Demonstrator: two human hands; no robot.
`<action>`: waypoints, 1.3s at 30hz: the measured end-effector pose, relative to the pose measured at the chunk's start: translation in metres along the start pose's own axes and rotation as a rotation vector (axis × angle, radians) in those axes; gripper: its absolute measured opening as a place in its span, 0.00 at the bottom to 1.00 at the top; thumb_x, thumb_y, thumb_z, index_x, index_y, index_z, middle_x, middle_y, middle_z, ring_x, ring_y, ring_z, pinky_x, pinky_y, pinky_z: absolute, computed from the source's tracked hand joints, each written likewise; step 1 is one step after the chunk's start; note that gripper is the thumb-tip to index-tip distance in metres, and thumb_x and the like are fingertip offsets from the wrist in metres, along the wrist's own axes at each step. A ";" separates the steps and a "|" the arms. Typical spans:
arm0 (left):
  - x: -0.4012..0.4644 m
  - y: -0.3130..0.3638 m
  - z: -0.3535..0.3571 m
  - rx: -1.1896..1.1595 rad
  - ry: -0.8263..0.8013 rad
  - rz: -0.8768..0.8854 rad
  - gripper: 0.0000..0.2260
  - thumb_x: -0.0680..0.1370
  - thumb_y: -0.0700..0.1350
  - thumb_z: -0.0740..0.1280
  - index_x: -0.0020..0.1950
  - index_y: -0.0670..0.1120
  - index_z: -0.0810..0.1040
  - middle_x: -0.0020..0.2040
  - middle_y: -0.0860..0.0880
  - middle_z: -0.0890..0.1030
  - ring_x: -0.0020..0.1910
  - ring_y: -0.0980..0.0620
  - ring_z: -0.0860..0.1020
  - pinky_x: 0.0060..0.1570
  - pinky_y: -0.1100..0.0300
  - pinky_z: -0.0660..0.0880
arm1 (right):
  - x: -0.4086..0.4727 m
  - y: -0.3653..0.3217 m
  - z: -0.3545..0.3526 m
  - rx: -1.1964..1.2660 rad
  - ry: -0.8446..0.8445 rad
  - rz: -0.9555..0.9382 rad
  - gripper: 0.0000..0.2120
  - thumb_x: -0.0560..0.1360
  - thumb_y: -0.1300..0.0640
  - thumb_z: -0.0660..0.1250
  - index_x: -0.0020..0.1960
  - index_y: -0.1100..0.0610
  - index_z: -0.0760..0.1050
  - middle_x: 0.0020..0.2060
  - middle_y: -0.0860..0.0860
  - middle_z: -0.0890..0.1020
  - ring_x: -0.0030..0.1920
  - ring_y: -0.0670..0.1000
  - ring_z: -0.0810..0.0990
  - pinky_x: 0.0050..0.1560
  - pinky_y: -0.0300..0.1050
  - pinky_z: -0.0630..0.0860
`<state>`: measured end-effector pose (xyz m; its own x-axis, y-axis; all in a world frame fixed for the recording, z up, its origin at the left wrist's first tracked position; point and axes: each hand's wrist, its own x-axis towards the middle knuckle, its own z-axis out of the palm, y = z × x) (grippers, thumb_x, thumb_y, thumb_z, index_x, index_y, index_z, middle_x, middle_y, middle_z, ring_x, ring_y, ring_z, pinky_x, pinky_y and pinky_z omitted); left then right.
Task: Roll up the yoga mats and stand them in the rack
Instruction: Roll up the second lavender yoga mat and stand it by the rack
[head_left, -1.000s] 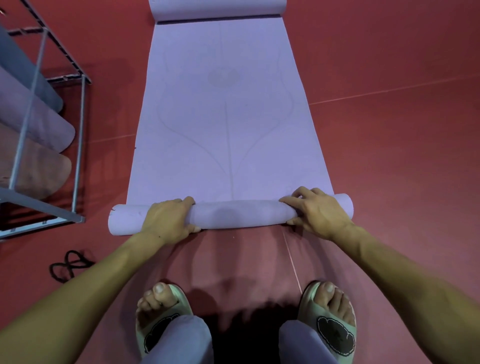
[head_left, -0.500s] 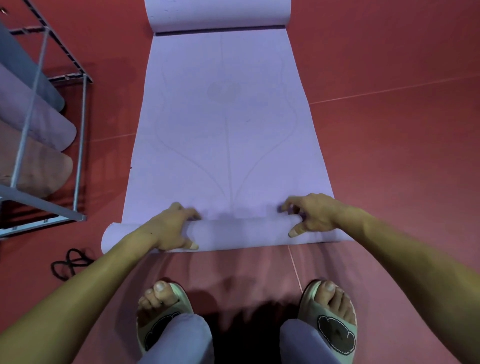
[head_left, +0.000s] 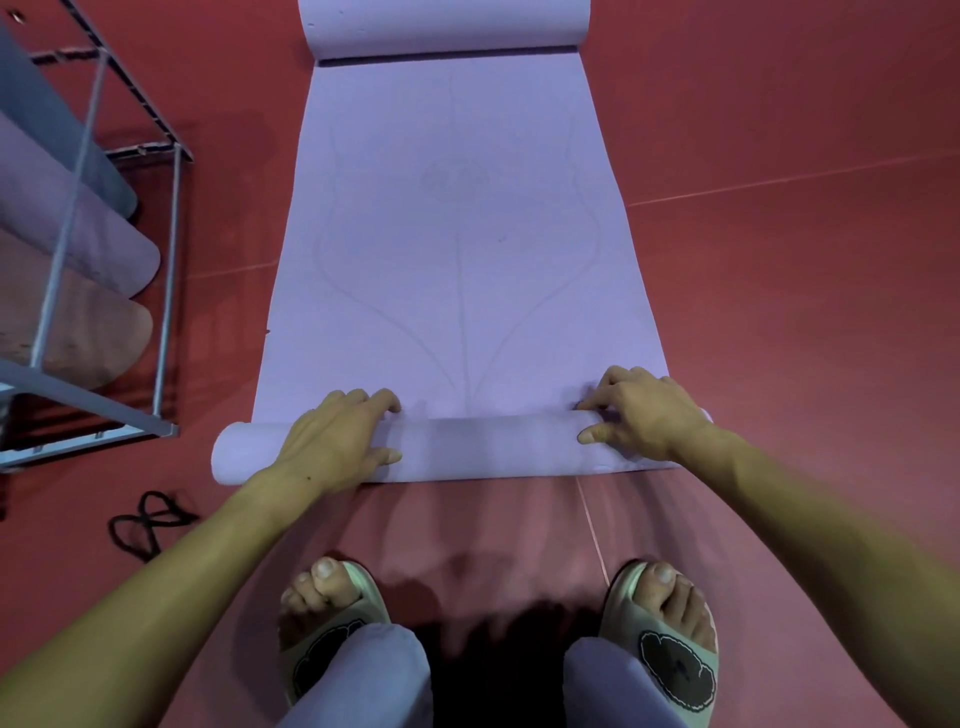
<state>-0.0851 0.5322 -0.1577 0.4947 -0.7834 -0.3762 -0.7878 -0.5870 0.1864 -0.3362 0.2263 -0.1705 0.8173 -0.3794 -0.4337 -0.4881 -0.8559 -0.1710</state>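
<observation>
Both hands gripping rolled near end of lilac yoga mat (head_left: 457, 249): left hand (head_left: 335, 441) curling over roll, fingers on far side, thumb on near face; right hand (head_left: 641, 413) pinching roll between thumb and bent fingers. Nearest, two feet in pale slippers (head_left: 670, 660) standing on red floor (head_left: 779, 312). Black cord (head_left: 148, 525) lying at left. Mat lying flat beyond roll, far end curling up. Metal rack (head_left: 166, 270) standing at left, holding rolled mats (head_left: 78, 244). No writing showing.
</observation>
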 end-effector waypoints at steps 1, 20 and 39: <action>-0.001 0.001 0.000 0.009 0.014 0.004 0.20 0.78 0.59 0.72 0.68 0.59 0.72 0.59 0.54 0.76 0.58 0.48 0.73 0.48 0.53 0.71 | 0.000 -0.003 -0.002 -0.018 0.017 0.004 0.22 0.75 0.31 0.70 0.64 0.40 0.80 0.57 0.43 0.75 0.59 0.51 0.74 0.54 0.52 0.69; -0.002 0.014 0.008 -0.022 0.167 -0.035 0.11 0.84 0.49 0.64 0.63 0.55 0.82 0.56 0.48 0.78 0.53 0.42 0.76 0.45 0.48 0.78 | -0.037 -0.050 0.055 -0.193 0.387 0.006 0.25 0.80 0.48 0.67 0.70 0.65 0.74 0.63 0.61 0.79 0.64 0.65 0.76 0.67 0.61 0.71; 0.008 0.022 0.011 0.210 0.229 0.064 0.32 0.68 0.63 0.76 0.60 0.44 0.73 0.50 0.45 0.77 0.46 0.41 0.77 0.49 0.47 0.72 | 0.000 -0.041 -0.003 -0.194 0.141 0.032 0.26 0.79 0.33 0.64 0.67 0.50 0.76 0.60 0.54 0.71 0.60 0.58 0.69 0.57 0.54 0.68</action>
<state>-0.1021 0.5153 -0.1669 0.4924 -0.8571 -0.1514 -0.8669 -0.4985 0.0032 -0.3158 0.2603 -0.1607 0.8436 -0.4413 -0.3058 -0.4577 -0.8889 0.0202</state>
